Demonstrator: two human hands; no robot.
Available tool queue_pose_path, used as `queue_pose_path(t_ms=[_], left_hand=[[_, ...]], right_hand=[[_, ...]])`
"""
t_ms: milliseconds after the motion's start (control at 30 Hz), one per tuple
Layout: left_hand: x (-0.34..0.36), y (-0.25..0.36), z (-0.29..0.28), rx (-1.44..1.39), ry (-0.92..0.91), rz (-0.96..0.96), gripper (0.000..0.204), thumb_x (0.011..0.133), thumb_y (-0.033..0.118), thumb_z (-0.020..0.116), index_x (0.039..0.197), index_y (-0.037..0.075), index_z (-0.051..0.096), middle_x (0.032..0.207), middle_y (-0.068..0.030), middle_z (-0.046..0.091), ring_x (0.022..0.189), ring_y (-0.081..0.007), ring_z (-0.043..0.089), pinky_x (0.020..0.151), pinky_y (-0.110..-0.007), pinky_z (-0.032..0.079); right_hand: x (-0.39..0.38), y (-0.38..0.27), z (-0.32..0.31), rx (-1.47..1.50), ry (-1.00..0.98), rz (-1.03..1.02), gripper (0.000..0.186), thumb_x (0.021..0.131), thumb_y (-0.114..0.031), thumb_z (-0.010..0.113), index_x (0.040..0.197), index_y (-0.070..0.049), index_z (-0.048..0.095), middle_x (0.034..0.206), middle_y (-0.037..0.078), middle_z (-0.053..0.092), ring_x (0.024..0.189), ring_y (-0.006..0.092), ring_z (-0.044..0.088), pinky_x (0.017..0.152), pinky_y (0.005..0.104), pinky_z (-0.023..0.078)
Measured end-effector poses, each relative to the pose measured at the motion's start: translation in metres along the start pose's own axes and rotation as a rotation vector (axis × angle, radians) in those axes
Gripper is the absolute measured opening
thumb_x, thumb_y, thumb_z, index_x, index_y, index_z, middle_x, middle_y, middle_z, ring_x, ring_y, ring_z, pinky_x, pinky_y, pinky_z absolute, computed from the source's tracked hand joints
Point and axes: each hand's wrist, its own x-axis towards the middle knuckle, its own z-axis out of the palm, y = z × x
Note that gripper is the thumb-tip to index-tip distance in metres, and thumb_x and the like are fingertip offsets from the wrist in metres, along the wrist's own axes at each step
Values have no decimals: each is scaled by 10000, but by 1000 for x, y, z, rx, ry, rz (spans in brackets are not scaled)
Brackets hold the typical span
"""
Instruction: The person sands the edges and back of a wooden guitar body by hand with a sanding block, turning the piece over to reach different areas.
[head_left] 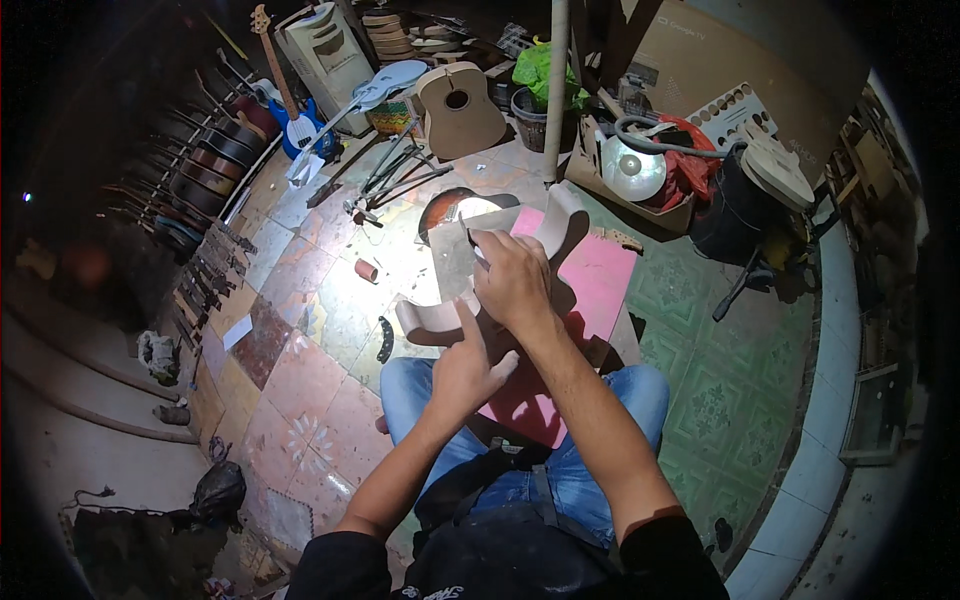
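Note:
Over my lap is a pale, unpainted wooden guitar body (425, 322) with two curved horns, its middle mostly covered by my hands. My left hand (468, 365) rests against its near side, index finger stretched forward and thumb spread out. Beyond it, my right hand (512, 275) is closed, fingers bent around a small thin thing with a dark tip; its kind does not show. That tip is close to a greyish flat sheet (452, 262) at the body's far side. A pink board (605, 285) lies underneath.
An acoustic guitar body (462, 110) and a blue electric guitar (298, 128) stand at the back. Several guitars line a rack (215, 165) on the left. A pole (557, 100) rises ahead. A red-brown roll (366, 270) lies on the tiles; a black bucket (730, 215) stands right.

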Motion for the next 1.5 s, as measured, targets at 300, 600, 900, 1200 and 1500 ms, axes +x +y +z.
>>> queue_pose_path(t_ms=[300, 600, 900, 1200, 1500], left_hand=[[-6, 5, -1, -176, -11, 72, 1161, 854, 371, 770, 1560, -140, 3, 739, -199, 688, 629, -356, 692, 582, -414, 550], [-15, 17, -3, -296, 96, 136, 945, 837, 305, 789, 1534, -77, 277, 711, -172, 687, 611, -354, 682, 575, -413, 534], [2, -5, -30, -481, 709, 295, 335, 798, 157, 782, 1025, 10, 586, 958, -127, 596, 911, -268, 607, 841, -382, 499], [46, 14, 28, -1075, 510, 217, 256, 847, 186, 773, 918, 9, 603, 780, -83, 636, 728, -190, 634, 680, -340, 513], [82, 61, 10, -769, 709, 399, 245, 834, 173, 773, 958, 5, 644, 835, -124, 646, 744, -216, 636, 701, -341, 508]], right_hand=[[-5, 12, -13, 3, 1, 0, 330, 804, -93, 618, 1123, -33, 677, 1025, 154, 701, 975, 352, 662, 917, 462, 461], [-13, 10, -18, 42, 30, -6, 353, 807, -69, 617, 1154, -25, 666, 1047, 170, 702, 994, 366, 657, 924, 471, 462], [-25, 35, -52, 124, -28, 3, 445, 858, -78, 616, 1300, -24, 618, 1114, 191, 693, 1013, 382, 653, 964, 474, 452], [-63, 2, -118, 32, -38, -215, 579, 864, 58, 558, 1417, -106, 611, 1354, 162, 657, 1020, 342, 688, 831, 417, 538], [-56, 72, -100, -363, 110, -213, 729, 762, 56, 601, 1468, -119, 562, 1486, 104, 571, 780, 286, 628, 666, 379, 533]])
